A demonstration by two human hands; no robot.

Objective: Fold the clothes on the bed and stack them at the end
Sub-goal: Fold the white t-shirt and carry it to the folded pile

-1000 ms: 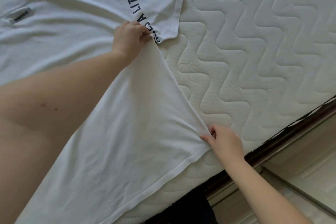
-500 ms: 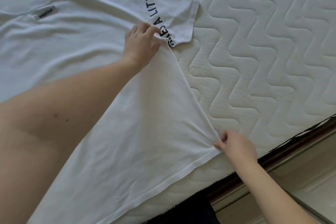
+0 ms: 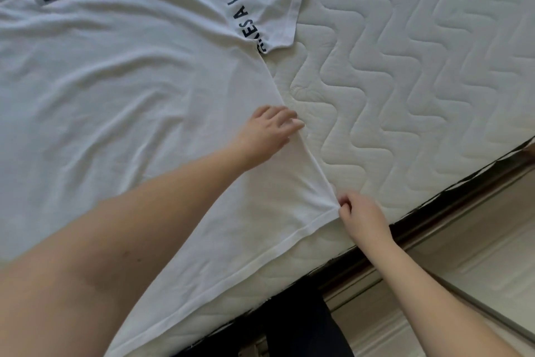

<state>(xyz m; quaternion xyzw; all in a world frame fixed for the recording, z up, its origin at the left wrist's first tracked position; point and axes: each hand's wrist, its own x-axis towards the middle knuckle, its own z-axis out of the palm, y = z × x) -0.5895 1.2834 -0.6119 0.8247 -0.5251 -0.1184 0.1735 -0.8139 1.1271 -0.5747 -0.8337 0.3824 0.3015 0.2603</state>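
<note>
T-shirt (image 3: 139, 90): flat on mattress (image 3: 419, 67), long axis from collar far-left to hem at near edge.
Left hand (image 3: 267, 132): fingers spread on side seam.
Right hand (image 3: 362, 219): pinching hem corner.

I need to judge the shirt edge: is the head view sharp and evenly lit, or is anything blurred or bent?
Head view: soft daylight, no glare; the white T-shirt turns bluish-grey toward the left, the mattress brighter; the left hand is slightly motion-blurred, the right hand at the hem corner sharper; wide-angle distortion swells the near left forearm.
</note>
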